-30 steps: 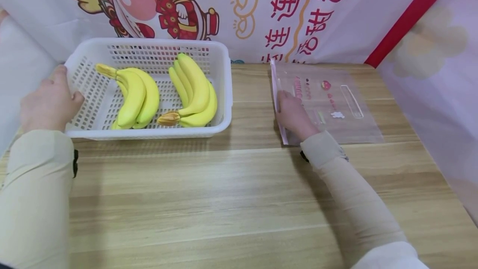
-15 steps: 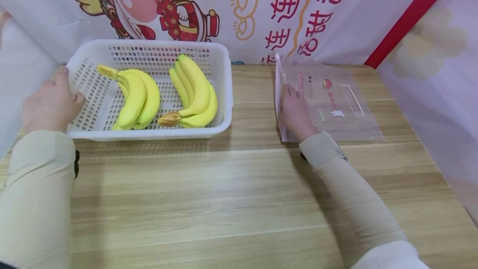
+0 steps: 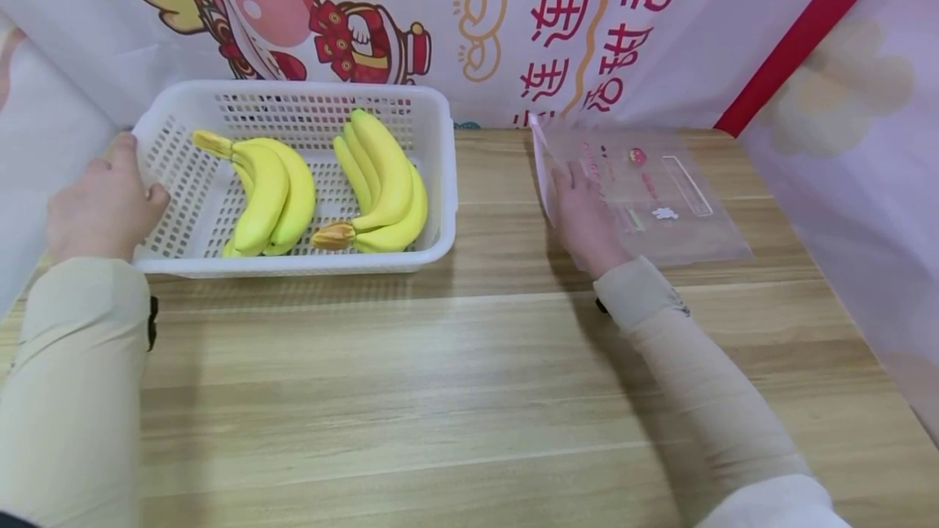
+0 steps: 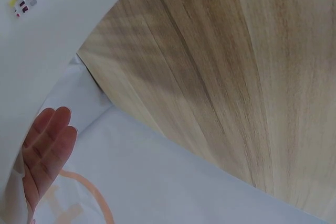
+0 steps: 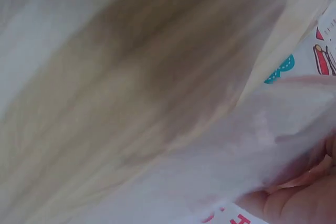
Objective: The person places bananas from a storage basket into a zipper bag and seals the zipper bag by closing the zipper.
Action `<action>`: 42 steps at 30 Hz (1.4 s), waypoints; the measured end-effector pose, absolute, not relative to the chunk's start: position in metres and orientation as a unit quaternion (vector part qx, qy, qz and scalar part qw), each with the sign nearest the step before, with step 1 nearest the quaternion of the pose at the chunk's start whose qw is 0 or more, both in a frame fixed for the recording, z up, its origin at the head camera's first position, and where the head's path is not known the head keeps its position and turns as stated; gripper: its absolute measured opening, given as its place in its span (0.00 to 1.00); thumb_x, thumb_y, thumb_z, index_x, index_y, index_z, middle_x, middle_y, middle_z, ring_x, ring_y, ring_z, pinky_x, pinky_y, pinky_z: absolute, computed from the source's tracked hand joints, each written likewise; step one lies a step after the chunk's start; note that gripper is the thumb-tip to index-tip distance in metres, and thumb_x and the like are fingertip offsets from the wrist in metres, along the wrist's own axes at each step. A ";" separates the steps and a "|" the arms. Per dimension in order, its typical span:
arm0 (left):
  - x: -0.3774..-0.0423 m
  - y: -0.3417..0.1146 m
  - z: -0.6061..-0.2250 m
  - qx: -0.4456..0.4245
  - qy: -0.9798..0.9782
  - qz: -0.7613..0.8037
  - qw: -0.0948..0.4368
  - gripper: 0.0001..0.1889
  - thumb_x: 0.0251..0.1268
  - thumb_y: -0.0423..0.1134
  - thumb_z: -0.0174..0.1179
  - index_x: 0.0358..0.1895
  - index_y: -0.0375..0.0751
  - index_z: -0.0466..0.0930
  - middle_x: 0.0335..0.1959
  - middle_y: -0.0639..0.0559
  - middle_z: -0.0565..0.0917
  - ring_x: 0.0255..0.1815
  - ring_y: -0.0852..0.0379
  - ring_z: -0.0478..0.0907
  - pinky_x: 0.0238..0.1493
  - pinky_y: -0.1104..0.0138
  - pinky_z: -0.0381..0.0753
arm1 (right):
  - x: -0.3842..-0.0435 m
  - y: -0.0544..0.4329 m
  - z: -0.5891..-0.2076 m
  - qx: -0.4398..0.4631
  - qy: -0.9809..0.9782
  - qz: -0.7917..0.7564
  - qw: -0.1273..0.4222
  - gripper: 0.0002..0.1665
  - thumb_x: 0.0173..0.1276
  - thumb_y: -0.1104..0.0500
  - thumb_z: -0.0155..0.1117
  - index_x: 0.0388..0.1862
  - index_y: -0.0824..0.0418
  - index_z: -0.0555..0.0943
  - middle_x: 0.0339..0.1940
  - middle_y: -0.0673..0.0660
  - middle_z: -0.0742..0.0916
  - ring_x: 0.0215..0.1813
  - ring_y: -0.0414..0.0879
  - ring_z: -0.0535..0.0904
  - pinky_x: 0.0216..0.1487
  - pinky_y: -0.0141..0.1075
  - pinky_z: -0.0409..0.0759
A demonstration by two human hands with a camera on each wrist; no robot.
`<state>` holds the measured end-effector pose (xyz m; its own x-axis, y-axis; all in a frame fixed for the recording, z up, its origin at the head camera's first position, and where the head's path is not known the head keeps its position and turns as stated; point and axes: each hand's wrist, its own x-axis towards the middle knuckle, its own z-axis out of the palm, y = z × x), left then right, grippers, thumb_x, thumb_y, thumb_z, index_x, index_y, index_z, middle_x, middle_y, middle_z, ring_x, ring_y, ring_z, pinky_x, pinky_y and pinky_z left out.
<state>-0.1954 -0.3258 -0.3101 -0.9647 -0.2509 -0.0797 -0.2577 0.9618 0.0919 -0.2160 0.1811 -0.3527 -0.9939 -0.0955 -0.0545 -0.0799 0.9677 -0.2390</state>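
At the left, a white plastic basket holds two bunches of yellow bananas, one bunch with its stem to the far left and another bunch with its stem toward the near side. My left hand grips the basket's left rim, thumb over the inside and fingers along the outer wall. On the right, my right hand pinches the left edge of a clear printed zip bag. That edge is raised off the wood, while the rest of the bag lies flat. The right wrist view is blurred, with fingers partly behind the plastic.
A wood-grain table carries everything. Behind it hangs a white printed cloth with red characters and a cartoon figure. More cloth closes off the right side, with a red strip in the corner.
My right hand has shifted the bag's left edge, which now tilts over, and the bag's near edge has moved away from me. My left hand stays on the basket rim.
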 end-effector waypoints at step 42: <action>-0.193 -0.321 -0.308 -0.133 0.990 0.038 0.037 0.39 0.71 0.42 0.43 0.75 0.33 0.30 0.49 0.22 0.66 0.31 0.36 0.72 0.24 0.52 0.70 | -0.220 0.189 -0.323 0.142 0.898 -0.408 -0.084 0.40 0.73 0.37 0.29 0.75 0.61 0.53 0.75 0.62 0.62 0.77 0.54 0.54 0.79 0.45 0.50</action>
